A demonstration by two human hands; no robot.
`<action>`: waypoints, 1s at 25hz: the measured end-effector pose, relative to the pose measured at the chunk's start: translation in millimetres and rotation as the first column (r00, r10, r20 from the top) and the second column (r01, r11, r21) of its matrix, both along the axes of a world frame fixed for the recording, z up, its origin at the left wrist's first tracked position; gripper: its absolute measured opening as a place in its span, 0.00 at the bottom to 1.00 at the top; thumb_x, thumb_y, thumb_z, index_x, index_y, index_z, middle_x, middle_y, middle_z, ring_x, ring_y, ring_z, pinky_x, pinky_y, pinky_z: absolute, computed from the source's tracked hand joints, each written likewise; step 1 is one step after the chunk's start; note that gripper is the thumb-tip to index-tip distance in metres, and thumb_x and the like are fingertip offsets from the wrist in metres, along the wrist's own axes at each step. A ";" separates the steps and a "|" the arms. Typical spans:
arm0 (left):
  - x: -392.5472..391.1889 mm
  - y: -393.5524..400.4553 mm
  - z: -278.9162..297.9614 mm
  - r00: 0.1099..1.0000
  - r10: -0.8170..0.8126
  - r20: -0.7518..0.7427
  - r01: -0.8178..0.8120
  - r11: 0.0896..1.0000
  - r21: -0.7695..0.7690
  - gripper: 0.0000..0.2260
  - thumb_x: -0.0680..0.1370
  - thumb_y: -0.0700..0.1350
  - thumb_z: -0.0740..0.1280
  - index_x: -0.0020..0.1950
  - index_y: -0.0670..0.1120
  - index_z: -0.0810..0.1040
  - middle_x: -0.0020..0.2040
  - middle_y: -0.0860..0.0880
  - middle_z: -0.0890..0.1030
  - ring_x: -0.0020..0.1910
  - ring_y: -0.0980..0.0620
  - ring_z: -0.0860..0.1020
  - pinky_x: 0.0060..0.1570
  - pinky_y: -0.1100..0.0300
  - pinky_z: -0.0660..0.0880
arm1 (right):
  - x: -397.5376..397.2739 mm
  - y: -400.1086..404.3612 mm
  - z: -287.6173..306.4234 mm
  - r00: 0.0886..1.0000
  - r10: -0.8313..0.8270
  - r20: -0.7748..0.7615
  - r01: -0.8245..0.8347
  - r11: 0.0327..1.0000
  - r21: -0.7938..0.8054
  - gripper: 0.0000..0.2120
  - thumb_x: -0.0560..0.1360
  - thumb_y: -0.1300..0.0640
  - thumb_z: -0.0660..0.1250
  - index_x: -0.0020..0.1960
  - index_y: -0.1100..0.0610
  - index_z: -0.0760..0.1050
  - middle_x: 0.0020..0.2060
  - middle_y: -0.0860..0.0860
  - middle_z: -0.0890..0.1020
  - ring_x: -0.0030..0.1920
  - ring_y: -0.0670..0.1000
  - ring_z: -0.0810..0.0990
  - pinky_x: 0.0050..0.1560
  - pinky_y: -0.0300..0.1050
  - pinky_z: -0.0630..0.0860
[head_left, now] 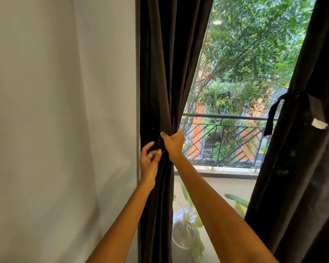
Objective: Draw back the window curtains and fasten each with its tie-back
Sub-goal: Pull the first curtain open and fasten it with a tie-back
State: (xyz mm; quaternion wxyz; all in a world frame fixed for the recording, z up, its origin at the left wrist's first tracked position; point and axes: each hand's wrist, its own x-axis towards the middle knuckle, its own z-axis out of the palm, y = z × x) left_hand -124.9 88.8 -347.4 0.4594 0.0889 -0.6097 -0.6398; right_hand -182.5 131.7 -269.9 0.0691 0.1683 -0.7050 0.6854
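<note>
The left curtain (165, 73) is gathered into a dark bunch against the left edge of the window (235, 73), beside the white wall (55, 111). It is clasped at mid-height by the right hand (174, 142), whose grip is wrapped around the whole bunch with the thumb on the near side. The left hand (149, 160) is held just left of and slightly below it, with thumb and fingertips pinched narrow at the fabric. What is pinched appears to be an end of the left tie-back, but dark cloth on dark cloth prevents certainty, and no band can be traced around the bunch.

The long axis of the bunch runs vertically, so any tie must be carried horizontally around it at the level of the 2 hands. The left hand is the nearer one to the wall side, where a hook or anchor would be expected; none is visible, as that edge is hidden by the folds.

On the right edge of the window, the right curtain (302, 149) is already drawn back and cinched by its tie-back (291, 96), a loose end of which hangs down. A white tag (319, 123) is attached to that curtain. Beyond the glass, a balcony railing (226, 118) and trees can be seen.
</note>
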 end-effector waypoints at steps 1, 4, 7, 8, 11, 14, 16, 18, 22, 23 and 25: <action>1.8 -0.6 -1.2 1.000 0.021 0.004 -0.021 0.998 -0.052 0.12 0.76 0.36 0.65 0.57 0.47 0.72 0.42 0.51 0.79 0.44 0.60 0.79 0.45 0.71 0.75 | -1.1 -0.3 -0.4 1.000 0.009 0.011 -0.009 1.000 -0.010 0.13 0.70 0.63 0.70 0.52 0.68 0.76 0.45 0.62 0.81 0.47 0.59 0.81 0.49 0.52 0.80; 3.5 1.5 -5.5 0.977 0.205 -0.057 -0.207 0.857 -0.472 0.07 0.75 0.36 0.63 0.44 0.48 0.72 0.40 0.53 0.76 0.44 0.60 0.76 0.53 0.49 0.76 | -2.4 -0.6 -1.0 0.998 0.051 0.033 -0.050 0.998 -0.036 0.13 0.70 0.64 0.71 0.52 0.68 0.76 0.41 0.59 0.80 0.44 0.57 0.80 0.47 0.50 0.79; -3.0 7.2 -16.9 0.930 0.340 -0.143 -0.347 0.678 -0.648 0.07 0.78 0.40 0.58 0.42 0.48 0.72 0.43 0.49 0.78 0.57 0.51 0.76 0.65 0.31 0.61 | -7.0 -1.0 -3.5 0.996 0.076 0.040 -0.074 0.996 -0.054 0.13 0.68 0.63 0.72 0.51 0.67 0.77 0.44 0.61 0.82 0.45 0.58 0.82 0.46 0.49 0.80; -7.4 9.7 -21.6 0.915 0.378 -0.144 -0.371 0.642 -0.671 0.07 0.78 0.40 0.58 0.43 0.47 0.72 0.45 0.46 0.80 0.64 0.43 0.73 0.67 0.31 0.56 | -8.2 -0.5 -4.1 0.995 0.086 0.048 -0.083 0.995 -0.058 0.13 0.68 0.63 0.72 0.51 0.67 0.77 0.44 0.60 0.82 0.45 0.58 0.82 0.46 0.49 0.80; -19.4 19.9 -33.4 0.891 0.439 -0.114 -0.385 0.600 -0.701 0.03 0.78 0.41 0.57 0.47 0.46 0.69 0.54 0.39 0.79 0.70 0.37 0.62 0.66 0.30 0.57 | -11.0 1.2 -4.7 0.992 0.109 0.070 -0.103 0.991 -0.082 0.16 0.68 0.63 0.72 0.54 0.67 0.76 0.46 0.60 0.81 0.47 0.59 0.81 0.48 0.50 0.80; -28.1 27.7 -43.5 0.891 0.445 -0.088 -0.356 0.567 -0.743 0.10 0.76 0.47 0.59 0.54 0.45 0.66 0.63 0.37 0.72 0.73 0.37 0.55 0.66 0.30 0.52 | -13.1 3.0 -6.8 0.990 0.126 0.057 -0.121 0.990 -0.074 0.17 0.68 0.62 0.73 0.55 0.67 0.76 0.47 0.60 0.81 0.47 0.58 0.81 0.49 0.50 0.80; -31.3 29.3 -42.3 0.878 0.473 -0.075 -0.347 0.521 -0.780 0.18 0.73 0.54 0.60 0.55 0.43 0.65 0.62 0.36 0.72 0.71 0.32 0.59 0.66 0.32 0.49 | -17.7 4.1 -10.2 0.987 0.151 0.051 -0.146 0.985 -0.087 0.17 0.67 0.63 0.73 0.54 0.67 0.76 0.46 0.61 0.82 0.45 0.59 0.81 0.47 0.50 0.80; -36.0 28.5 -36.7 0.857 0.512 -0.056 -0.367 0.532 -0.763 0.15 0.74 0.48 0.64 0.55 0.43 0.64 0.56 0.35 0.75 0.64 0.30 0.69 0.62 0.29 0.61 | -20.1 4.8 -12.2 0.974 0.217 0.062 -0.211 0.973 -0.092 0.17 0.67 0.62 0.73 0.54 0.66 0.76 0.43 0.59 0.81 0.39 0.57 0.81 0.38 0.45 0.80; -42.0 25.6 -20.6 0.864 0.504 -0.015 -0.413 0.691 -0.593 0.13 0.75 0.38 0.66 0.56 0.41 0.66 0.53 0.36 0.74 0.50 0.39 0.78 0.49 0.46 0.80 | -19.6 9.0 -12.3 0.908 0.398 0.133 -0.391 0.917 -0.078 0.17 0.68 0.62 0.73 0.54 0.66 0.75 0.38 0.56 0.79 0.28 0.48 0.78 0.26 0.37 0.73; -41.4 24.8 -19.0 0.856 0.516 -0.031 -0.433 0.683 -0.588 0.12 0.75 0.36 0.65 0.54 0.42 0.66 0.51 0.37 0.74 0.48 0.43 0.78 0.49 0.51 0.80 | -19.1 11.7 -11.4 0.853 0.503 0.135 -0.493 0.864 -0.102 0.17 0.69 0.59 0.73 0.54 0.66 0.74 0.37 0.55 0.78 0.25 0.46 0.76 0.24 0.35 0.71; -38.7 22.9 -16.2 0.855 0.511 -0.085 -0.460 0.673 -0.580 0.14 0.73 0.30 0.63 0.50 0.45 0.64 0.46 0.40 0.73 0.43 0.47 0.74 0.47 0.59 0.77 | -23.6 19.1 -9.6 0.644 0.754 0.130 -0.716 0.654 -0.243 0.24 0.73 0.46 0.67 0.58 0.64 0.73 0.41 0.55 0.78 0.29 0.46 0.77 0.28 0.36 0.74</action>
